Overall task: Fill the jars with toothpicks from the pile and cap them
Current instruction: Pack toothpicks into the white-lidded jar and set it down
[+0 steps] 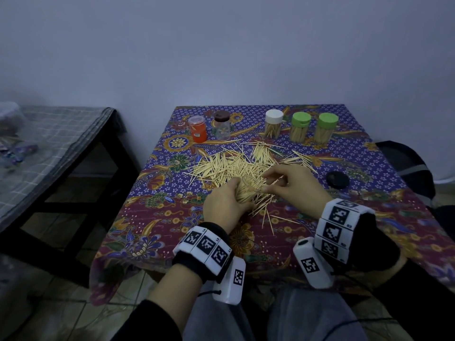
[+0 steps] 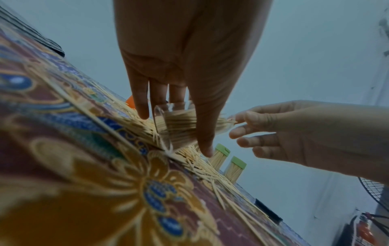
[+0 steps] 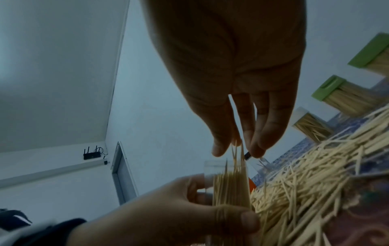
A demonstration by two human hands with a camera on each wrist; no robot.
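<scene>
At ten o'clock on the table (image 1: 384, 153) stand an orange jar (image 1: 197, 129) and a brown-capped jar (image 1: 222, 125). The left hand (image 1: 225, 205) reaches in from seven o'clock, fingers and thumb wrapped round a clear jar (image 2: 175, 126) tilted on the near edge of the pile (image 1: 236, 166) — toothpicks already inside. The right hand (image 1: 293, 184) comes from five o'clock, palm down, thumb and fingertips (image 3: 219, 149) pinching a few toothpicks (image 3: 235, 153) at the jar's mouth. At twelve to one o'clock stand a white-capped jar (image 1: 273, 124) and two green-capped jars (image 1: 300, 126), all filled. A black cap (image 1: 337, 179) lies at three o'clock.
</scene>
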